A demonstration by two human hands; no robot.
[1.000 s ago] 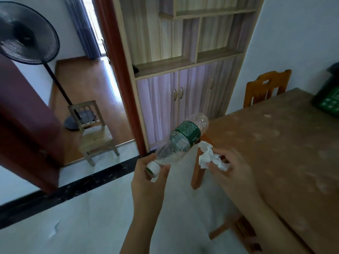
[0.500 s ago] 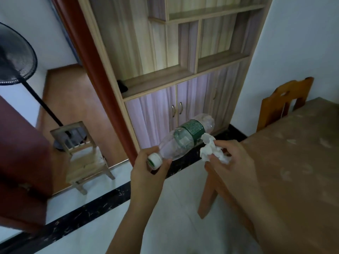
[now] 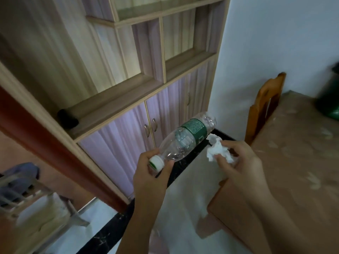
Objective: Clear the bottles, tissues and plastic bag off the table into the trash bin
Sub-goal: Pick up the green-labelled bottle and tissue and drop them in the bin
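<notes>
We've got the left hand (image 3: 152, 173), its grip curled round the white-capped neck of a clear plastic bottle with a green label (image 3: 185, 142), base tipped up toward one o'clock. Just at the bottle's three o'clock, the right hand (image 3: 240, 162) pinches a crumpled white tissue (image 3: 218, 151) between thumb and fingers. Both items hang over the pale floor (image 3: 190, 195), just off the corner of the brown wooden tabletop (image 3: 293, 162). At the tabletop's far end, two o'clock, sits a dark green shape (image 3: 329, 99), possibly a bin, though it is too blurred to call.

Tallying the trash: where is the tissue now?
Head view, right of centre: the tissue is pinched in the right hand, just below the base of the bottle that the left hand grips.
</notes>
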